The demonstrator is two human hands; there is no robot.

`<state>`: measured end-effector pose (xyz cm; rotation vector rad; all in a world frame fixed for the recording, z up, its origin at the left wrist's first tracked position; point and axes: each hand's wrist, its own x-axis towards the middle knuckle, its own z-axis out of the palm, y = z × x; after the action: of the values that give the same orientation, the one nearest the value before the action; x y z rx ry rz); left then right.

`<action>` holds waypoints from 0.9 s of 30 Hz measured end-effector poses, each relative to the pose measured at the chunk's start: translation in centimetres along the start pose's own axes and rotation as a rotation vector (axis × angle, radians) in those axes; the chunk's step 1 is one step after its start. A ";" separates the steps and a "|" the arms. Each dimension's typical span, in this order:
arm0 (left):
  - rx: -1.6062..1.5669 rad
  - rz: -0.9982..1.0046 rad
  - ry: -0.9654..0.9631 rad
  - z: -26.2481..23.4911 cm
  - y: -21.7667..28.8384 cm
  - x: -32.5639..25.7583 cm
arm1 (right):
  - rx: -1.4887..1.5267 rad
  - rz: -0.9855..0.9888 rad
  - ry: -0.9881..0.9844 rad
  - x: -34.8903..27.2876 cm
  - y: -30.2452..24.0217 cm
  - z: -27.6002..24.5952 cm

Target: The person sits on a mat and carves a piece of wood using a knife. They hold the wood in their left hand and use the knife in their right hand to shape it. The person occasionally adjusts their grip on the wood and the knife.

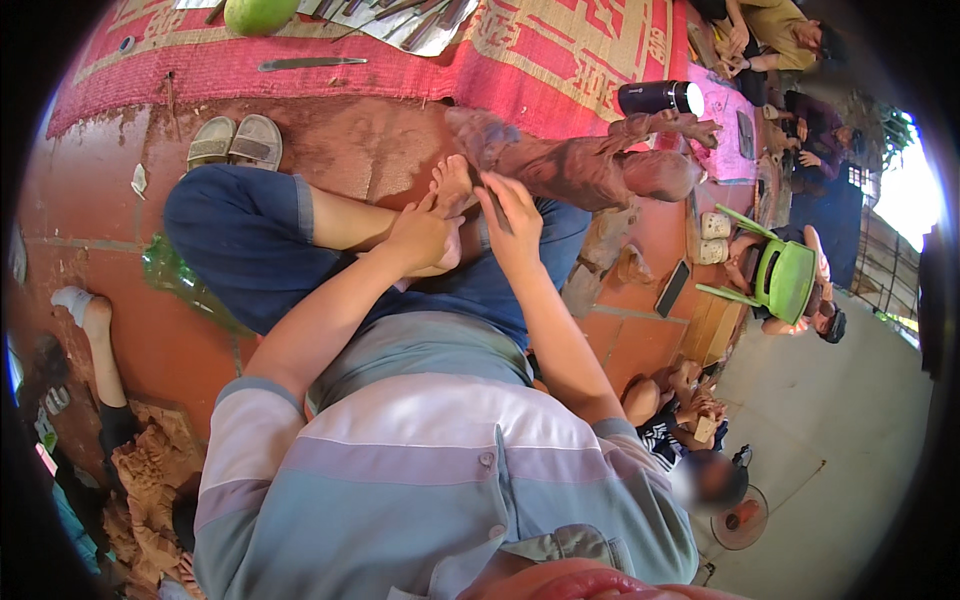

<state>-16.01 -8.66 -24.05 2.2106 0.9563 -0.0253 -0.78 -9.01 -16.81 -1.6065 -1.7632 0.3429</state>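
Observation:
I sit with crossed legs, and both my hands are close together over my bare foot [453,184]. My left hand [418,236] lies against the foot, with a finger stretched along it and the other fingers partly hidden. A little to its right, my right hand [514,226] is raised with thumb and fingers near each other. A thin dark strip shows between them, too small to name. Just beyond the right hand lies a carved brown wooden piece [585,172], shaped like a gnarled root, its dark left end near my toes.
A red and tan mat [390,88] spreads ahead, bearing a green round fruit [258,14], a blade-like tool [312,63] and a black tumbler [655,97]. Sandals [256,143] lie at left, a green bottle [185,280] beside my knee. A phone [673,288], a green chair [785,282] and several people are at right.

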 end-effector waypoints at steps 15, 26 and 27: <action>-0.742 -0.178 0.305 -0.8 -3.3 2.1 | -0.020 0.020 -0.074 -1.0 1.6 1.0; -0.866 -0.273 0.321 -0.7 -3.6 2.4 | 0.021 0.083 -0.113 -1.3 1.0 0.5; -0.856 -0.276 0.354 -0.5 -3.9 2.6 | 0.039 0.087 -0.116 -0.8 1.1 0.4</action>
<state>-16.79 -4.91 -26.81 1.3036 1.1727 0.5601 -0.23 -9.51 -18.01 -1.6679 -1.7645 0.5175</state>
